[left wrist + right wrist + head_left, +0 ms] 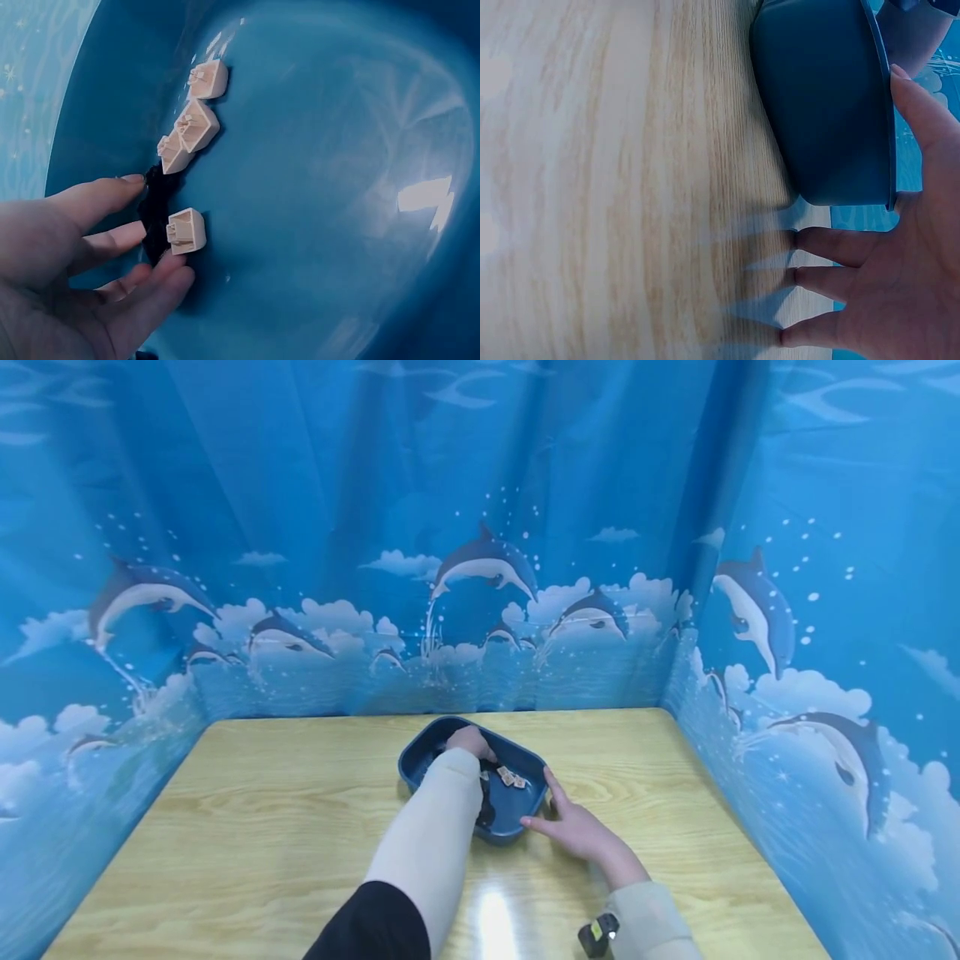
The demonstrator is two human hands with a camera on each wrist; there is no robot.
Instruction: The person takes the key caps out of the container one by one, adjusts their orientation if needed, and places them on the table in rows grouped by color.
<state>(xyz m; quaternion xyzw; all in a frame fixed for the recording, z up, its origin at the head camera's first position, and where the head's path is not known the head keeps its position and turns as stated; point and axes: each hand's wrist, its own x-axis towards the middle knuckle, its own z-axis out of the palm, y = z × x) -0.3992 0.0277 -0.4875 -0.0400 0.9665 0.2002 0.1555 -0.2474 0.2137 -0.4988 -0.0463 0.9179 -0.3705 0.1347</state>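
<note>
A dark blue plastic basin (517, 817) stands on the table. My left hand (471, 742) reaches down into it. In the left wrist view, the left hand (90, 262) has bent fingers at a black, soft-looking thing (155, 206) and seems to grip it; part of that thing is hidden. Against a fingertip lies a beige keycap (187, 231), hollow side showing. Several more keycaps (197, 126) lie in a row beyond the black thing. My right hand (581, 831) is spread at the basin's right end, thumb and forefinger touching it, the other fingers straight (829, 281).
The wood-grain table (300, 827) surrounds the basin. A blue curtain (337, 527) with printed dolphins hangs behind and at both sides. A small black device (597, 935) sits at the right wrist.
</note>
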